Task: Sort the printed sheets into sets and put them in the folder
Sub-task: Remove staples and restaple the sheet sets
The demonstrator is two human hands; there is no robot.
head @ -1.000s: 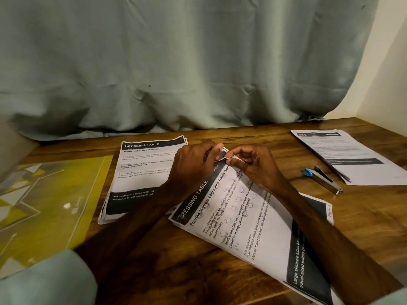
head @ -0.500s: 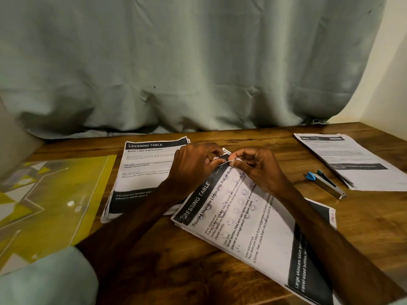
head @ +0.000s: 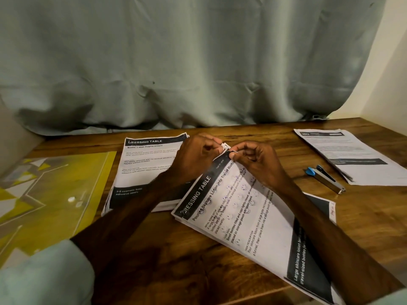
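While left hand [head: 198, 156] and right hand [head: 258, 162] are pinching its corner:
sheet set [head: 248, 219] is looking light, floppy; corner hold is suiting it.

Skewed stack [head: 242, 216] of black-banded printed sheets lay mid-desk toward the front edge, far corner lifted. Second stack [head: 147, 164] lay just left, corners overlapping. Third stack [head: 352, 155] occupied the far right corner. Yellow folder [head: 55, 194] lay flat along the left edge.

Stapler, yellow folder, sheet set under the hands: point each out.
stapler [head: 328, 181], head view, on its metal body.
yellow folder [head: 57, 190], head view, on its bare cover.
sheet set [head: 259, 221], head view, on the top page's printed middle.
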